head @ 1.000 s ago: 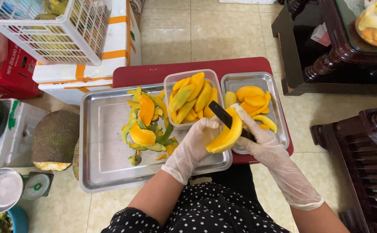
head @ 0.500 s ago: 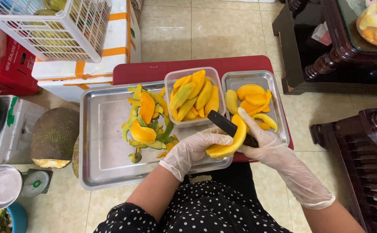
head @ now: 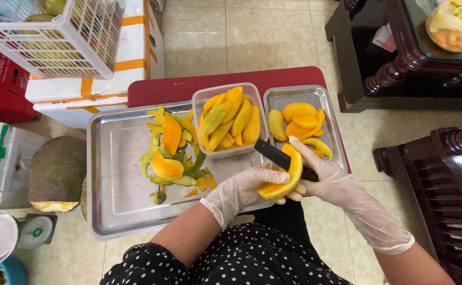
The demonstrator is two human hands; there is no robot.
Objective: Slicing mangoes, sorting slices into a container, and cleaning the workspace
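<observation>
I'm looking down on both gloved hands meeting over the near edge of the big tray. My left hand cups a peeled mango piece, fingers curled under it and pinching it from below, so the yellow flesh arcs up over the palm. My right hand is closed round the handle of a dark knife, index finger stretched along the fruit, and the blade points far-left across the top of the mango. By my reading this is the slicing step: skin is off, and flesh is being cut away from the stone. Just beyond the hands sits a clear tub heaped with long slices, and to its right a small tray holding a few rounder chunks. On the left of the big tray lies a heap of green peels with a couple of orange stones in it. The next move, I judge, calls for a steady draw of the blade along the curve, keeping the left fingertips clear beneath, since they sit right under the cutting line and the fruit looks slick. Whether the edge is already in the flesh I cannot tell from here; it is at least touching the top.
</observation>
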